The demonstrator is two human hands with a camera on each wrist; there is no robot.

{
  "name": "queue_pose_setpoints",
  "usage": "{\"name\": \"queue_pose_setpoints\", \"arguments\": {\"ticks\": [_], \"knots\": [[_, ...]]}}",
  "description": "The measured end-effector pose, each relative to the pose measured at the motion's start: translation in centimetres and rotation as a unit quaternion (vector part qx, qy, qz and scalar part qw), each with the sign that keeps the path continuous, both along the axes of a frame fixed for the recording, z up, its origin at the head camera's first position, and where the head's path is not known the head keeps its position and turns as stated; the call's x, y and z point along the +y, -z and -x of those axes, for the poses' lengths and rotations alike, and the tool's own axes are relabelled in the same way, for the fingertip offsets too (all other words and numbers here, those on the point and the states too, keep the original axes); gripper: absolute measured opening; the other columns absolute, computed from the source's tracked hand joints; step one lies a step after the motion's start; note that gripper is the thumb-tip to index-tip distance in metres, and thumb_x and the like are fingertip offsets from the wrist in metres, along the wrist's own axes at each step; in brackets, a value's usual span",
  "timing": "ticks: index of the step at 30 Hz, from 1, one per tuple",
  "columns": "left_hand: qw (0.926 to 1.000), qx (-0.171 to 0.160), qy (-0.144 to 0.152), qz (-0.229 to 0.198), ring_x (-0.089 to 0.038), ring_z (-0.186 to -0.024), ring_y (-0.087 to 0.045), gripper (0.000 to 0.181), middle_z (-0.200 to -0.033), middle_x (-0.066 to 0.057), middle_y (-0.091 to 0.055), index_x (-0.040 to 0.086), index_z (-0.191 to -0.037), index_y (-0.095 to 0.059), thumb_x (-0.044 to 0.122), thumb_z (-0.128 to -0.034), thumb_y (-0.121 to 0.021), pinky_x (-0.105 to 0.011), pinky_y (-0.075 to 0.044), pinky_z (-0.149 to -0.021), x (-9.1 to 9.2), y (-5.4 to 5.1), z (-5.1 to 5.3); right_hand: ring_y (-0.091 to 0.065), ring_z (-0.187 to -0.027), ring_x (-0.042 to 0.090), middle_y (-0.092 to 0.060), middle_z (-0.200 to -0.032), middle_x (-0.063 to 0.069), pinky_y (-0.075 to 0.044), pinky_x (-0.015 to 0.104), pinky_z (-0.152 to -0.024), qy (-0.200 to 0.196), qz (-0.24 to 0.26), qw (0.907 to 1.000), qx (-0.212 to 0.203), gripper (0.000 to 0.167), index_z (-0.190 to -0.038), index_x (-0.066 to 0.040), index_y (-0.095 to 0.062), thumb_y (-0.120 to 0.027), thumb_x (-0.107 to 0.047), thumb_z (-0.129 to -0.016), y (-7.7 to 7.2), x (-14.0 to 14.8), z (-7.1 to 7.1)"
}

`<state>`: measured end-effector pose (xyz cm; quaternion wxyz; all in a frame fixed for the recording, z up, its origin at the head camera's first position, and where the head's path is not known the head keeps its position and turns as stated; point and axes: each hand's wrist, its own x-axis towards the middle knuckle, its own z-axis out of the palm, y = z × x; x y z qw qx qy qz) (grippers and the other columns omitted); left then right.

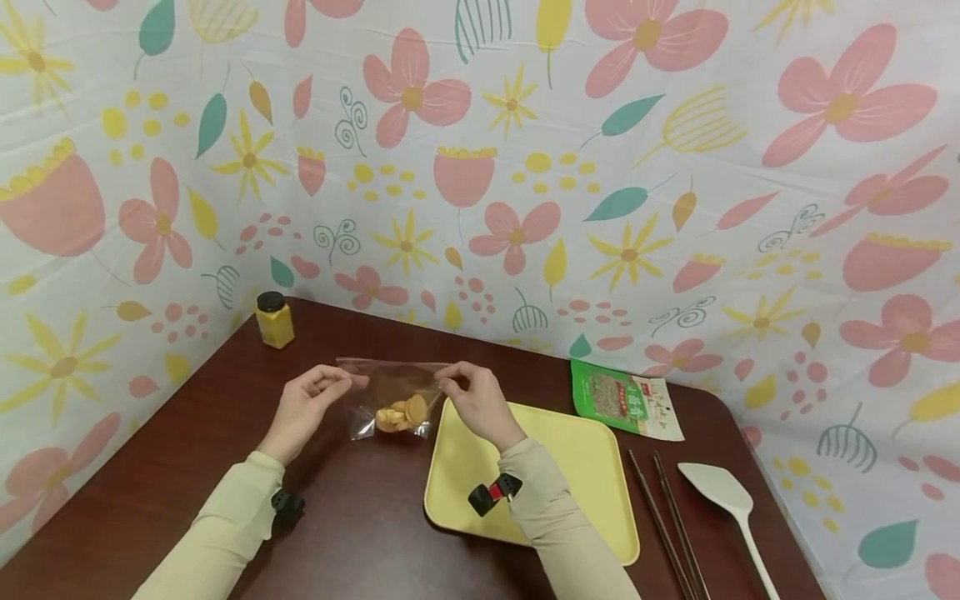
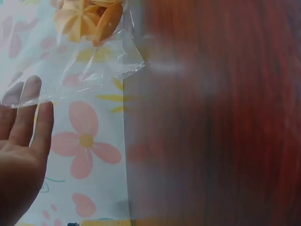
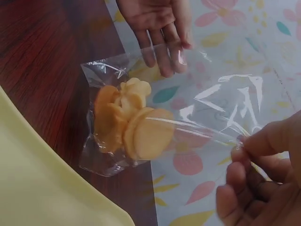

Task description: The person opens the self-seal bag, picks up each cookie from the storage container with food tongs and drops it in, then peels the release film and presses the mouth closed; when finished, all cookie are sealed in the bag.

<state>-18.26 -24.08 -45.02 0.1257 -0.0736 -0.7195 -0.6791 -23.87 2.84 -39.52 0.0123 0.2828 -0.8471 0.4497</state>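
A clear plastic bag [image 1: 393,379] with several golden cookies [image 1: 405,414] inside is held up over the table, just left of the tray. My left hand [image 1: 311,404] pinches its upper left corner between thumb and index finger. On the opposite side, my right hand [image 1: 480,404] pinches the upper right edge. The right wrist view shows the cookies [image 3: 150,134] gathered at the bag's bottom, some round and some flower-shaped. In the left wrist view, several fingers of the left hand [image 2: 23,150] extend beside the film; the thumb is out of frame.
A yellow tray [image 1: 592,467] lies below the right forearm. Behind it is a green and white food pouch [image 1: 626,402]. Metal chopsticks [image 1: 667,525] and a white spatula [image 1: 723,492] lie at the right. A yellow jar [image 1: 275,325] with a black lid stands at the back left.
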Motion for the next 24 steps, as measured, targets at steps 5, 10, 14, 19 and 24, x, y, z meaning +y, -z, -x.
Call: {"name": "queue_pose_setpoints", "arguments": {"ticks": [5,10,14,19,24], "knots": [[0.9996,0.024,0.005,0.010,-0.017,-0.104,-0.066,0.034,-0.111,-0.013,-0.070,0.004,-0.120,-0.061,0.022,-0.0930,-0.068,-0.022,-0.049,-0.085,0.1,-0.3,0.2,-0.057,-0.081,0.012,-0.068,-0.102,0.001,-0.046,0.028,-0.065,-0.013,-0.020,0.9997,0.001,0.013,-0.098,-0.012,-0.071,-0.059,-0.018,-0.099,0.1,0.1,0.1],[0.9981,0.029,-0.034,0.042,-0.013,-0.099,-0.066,0.032,-0.102,-0.009,-0.073,0.006,-0.116,-0.069,0.026,-0.0913,-0.071,-0.021,-0.049,-0.079,0.1,-0.9,0.1,-0.063,-0.081,0.016,-0.069,-0.097,0.002,-0.048,0.031,-0.066,-0.014,-0.012,0.9998,-0.011,0.015,-0.100,-0.011,-0.071,-0.058,-0.020,-0.100,0.2,0.4,0.2],[0.9983,0.016,-0.040,0.040,-0.011,-0.105,-0.063,0.029,-0.101,-0.009,-0.073,0.006,-0.112,-0.071,0.028,-0.0927,-0.068,-0.022,-0.048,-0.084,-0.1,-1.3,-0.2,-0.066,-0.084,0.022,-0.069,-0.094,0.004,-0.050,0.032,-0.065,-0.011,-0.005,0.9996,-0.025,0.018,-0.101,-0.009,-0.070,-0.057,-0.021,-0.100,0.1,0.6,0.2],[0.9985,0.013,-0.049,0.022,-0.015,-0.104,-0.065,0.029,-0.108,-0.012,-0.071,0.005,-0.112,-0.072,0.027,-0.0940,-0.067,-0.021,-0.047,-0.089,-0.1,-1.5,-0.5,-0.056,-0.068,0.016,-0.068,-0.094,0.001,-0.044,0.029,-0.059,-0.013,-0.013,0.9997,-0.018,0.019,-0.101,-0.010,-0.070,-0.056,-0.023,-0.101,0.1,0.6,0.2],[0.9985,0.025,-0.049,0.006,-0.021,-0.102,-0.066,0.028,-0.110,-0.016,-0.070,-0.001,-0.112,-0.069,0.022,-0.0963,-0.064,-0.022,-0.048,-0.089,0.2,-2.1,-0.9,-0.053,-0.067,0.013,-0.068,-0.097,0.002,-0.042,0.030,-0.060,-0.015,-0.019,0.9997,-0.010,0.017,-0.099,-0.011,-0.069,-0.057,-0.022,-0.101,0.4,0.4,0.2]]}}
